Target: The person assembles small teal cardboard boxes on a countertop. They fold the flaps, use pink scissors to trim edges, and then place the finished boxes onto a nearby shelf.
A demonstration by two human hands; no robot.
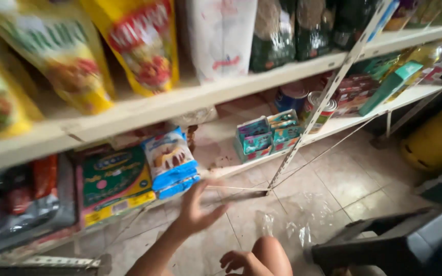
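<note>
Yellow snack pouches [62, 56] loom closest to your head, leaning off the top shelf [180, 102] at ten and eleven o'clock, with a white sack [221, 36] and dark bags of grain [277, 33] further along at twelve and one. Below them runs the lower shelf [241, 166], a pale board on a slotted metal upright [323, 97], and under everything lies a worn beige tile floor [349, 179] with a crumpled sheet of clear plastic [303, 225] on it at five o'clock. Off at three o'clock a yellow cylinder [438, 138] stands on the floor, and a dark stool [384, 240] sits at four. Your left hand [198, 207] is raised just below centre, fingers spread wide and gripping nothing, its fingertips just beside the blue-and-white packets [172, 163] stacked at the lower shelf's edge; motion blur hides whether they touch. A green-and-yellow box [113, 181] stands just beside those packets at eight o'clock. Small teal cartons [267, 135] sit further along the same shelf at one o'clock, with tins [313, 105] behind them. Your right hand [236, 260] rests loosely curled, empty, against your bare knee [272, 255] at six o'clock.
</note>
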